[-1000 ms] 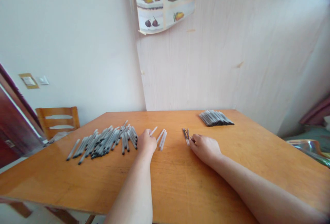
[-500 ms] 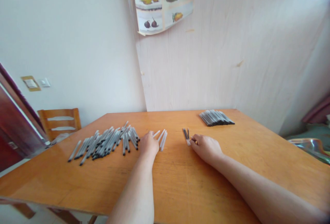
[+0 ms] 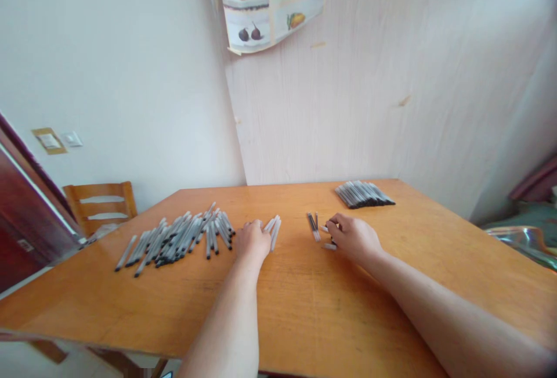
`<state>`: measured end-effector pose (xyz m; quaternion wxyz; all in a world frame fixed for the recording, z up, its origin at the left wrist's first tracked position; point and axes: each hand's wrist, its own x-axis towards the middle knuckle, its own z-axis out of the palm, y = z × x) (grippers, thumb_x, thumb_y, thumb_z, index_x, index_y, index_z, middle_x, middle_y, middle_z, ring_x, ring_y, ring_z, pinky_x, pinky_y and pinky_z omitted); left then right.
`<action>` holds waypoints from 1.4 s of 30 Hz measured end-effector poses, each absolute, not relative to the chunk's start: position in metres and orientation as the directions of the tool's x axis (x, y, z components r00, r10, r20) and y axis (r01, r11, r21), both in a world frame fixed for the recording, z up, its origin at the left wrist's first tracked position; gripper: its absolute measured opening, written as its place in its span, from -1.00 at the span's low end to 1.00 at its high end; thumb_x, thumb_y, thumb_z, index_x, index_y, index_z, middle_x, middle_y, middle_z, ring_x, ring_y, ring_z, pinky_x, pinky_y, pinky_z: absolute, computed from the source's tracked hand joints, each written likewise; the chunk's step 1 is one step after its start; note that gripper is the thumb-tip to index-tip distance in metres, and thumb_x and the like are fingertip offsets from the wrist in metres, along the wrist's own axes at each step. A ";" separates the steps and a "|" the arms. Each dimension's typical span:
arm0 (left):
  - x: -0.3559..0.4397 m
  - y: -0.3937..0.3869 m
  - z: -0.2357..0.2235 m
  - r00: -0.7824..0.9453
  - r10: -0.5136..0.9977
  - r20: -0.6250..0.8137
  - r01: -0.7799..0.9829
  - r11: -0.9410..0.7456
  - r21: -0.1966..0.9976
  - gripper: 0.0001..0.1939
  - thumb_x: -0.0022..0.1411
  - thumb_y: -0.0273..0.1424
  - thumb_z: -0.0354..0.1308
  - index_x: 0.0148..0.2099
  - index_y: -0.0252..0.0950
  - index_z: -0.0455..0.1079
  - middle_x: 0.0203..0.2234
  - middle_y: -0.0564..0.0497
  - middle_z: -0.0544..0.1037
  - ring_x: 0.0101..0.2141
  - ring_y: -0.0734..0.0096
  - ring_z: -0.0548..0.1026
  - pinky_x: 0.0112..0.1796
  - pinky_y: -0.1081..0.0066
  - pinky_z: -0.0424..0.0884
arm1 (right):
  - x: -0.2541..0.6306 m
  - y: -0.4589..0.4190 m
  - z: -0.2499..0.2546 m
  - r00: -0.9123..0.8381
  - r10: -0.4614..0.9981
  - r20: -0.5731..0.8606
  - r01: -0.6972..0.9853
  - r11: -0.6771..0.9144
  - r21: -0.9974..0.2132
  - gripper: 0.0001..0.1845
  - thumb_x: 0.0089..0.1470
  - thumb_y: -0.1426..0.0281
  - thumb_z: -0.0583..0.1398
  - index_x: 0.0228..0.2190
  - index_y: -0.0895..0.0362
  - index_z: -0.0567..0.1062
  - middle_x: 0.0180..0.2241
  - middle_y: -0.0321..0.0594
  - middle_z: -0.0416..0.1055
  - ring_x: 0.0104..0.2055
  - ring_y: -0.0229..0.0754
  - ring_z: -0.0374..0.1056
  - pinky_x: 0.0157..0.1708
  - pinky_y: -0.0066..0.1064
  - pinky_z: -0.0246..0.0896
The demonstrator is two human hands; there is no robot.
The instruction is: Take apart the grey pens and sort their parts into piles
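Left hand (image 3: 253, 241): fingers bent, narrow, pale tip at the fingertips; we can't tell how firmly it's gripped.
Right hand (image 3: 353, 240): fingers curled in by short white pieces (image 3: 329, 246); we can't tell what's held.
White tubes (image 3: 275, 231): small cluster, just right of left hand.
Dark-and-white sticks (image 3: 314, 227): two, just left of right hand.
Loose pens (image 3: 178, 240): overlapping heap, black ends nearer us, toward worktop (image 3: 296, 308) left edge.
Pen row (image 3: 364, 194): side by side, near far edge, by the right corner.
Open room: bare wood between tubes and sticks, plus a broad strip along our near edge.
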<state>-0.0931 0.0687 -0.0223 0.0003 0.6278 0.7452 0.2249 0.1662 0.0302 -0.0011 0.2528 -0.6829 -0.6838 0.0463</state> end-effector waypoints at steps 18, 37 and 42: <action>-0.088 0.051 -0.004 -0.397 0.860 0.320 0.896 0.289 0.337 -0.51 0.18 -0.08 -0.04 0.05 -0.22 0.38 0.04 -0.24 0.41 0.05 -0.06 0.31 -0.03 0.04 0.21 | 0.174 0.027 0.002 0.052 0.936 0.349 0.892 0.113 -0.437 -0.62 0.14 0.12 0.00 -0.42 0.04 0.51 -0.48 -0.23 0.49 -0.42 -0.21 0.34 -0.53 -0.45 -0.16; -0.096 0.055 -0.012 -0.458 0.850 0.261 0.877 0.384 0.291 -0.36 0.16 0.08 -0.20 -0.04 -0.25 0.45 -0.03 -0.30 0.48 0.09 -0.07 0.30 0.08 -0.07 0.07 | 0.175 0.030 -0.003 0.014 0.937 0.350 0.883 0.152 -0.443 -0.61 0.16 0.12 -0.01 -0.42 0.03 0.51 -0.47 -0.23 0.49 -0.41 -0.21 0.34 -0.52 -0.45 -0.16; -0.095 0.055 -0.013 -0.460 0.841 0.285 0.878 0.384 0.284 -0.37 0.18 0.06 -0.19 -0.06 -0.28 0.45 -0.04 -0.30 0.48 0.07 -0.08 0.33 0.09 -0.07 0.05 | 0.174 0.029 0.000 0.018 0.942 0.336 0.877 0.147 -0.458 -0.63 0.15 0.13 0.01 -0.40 0.03 0.52 -0.47 -0.22 0.49 -0.41 -0.21 0.34 -0.52 -0.45 -0.15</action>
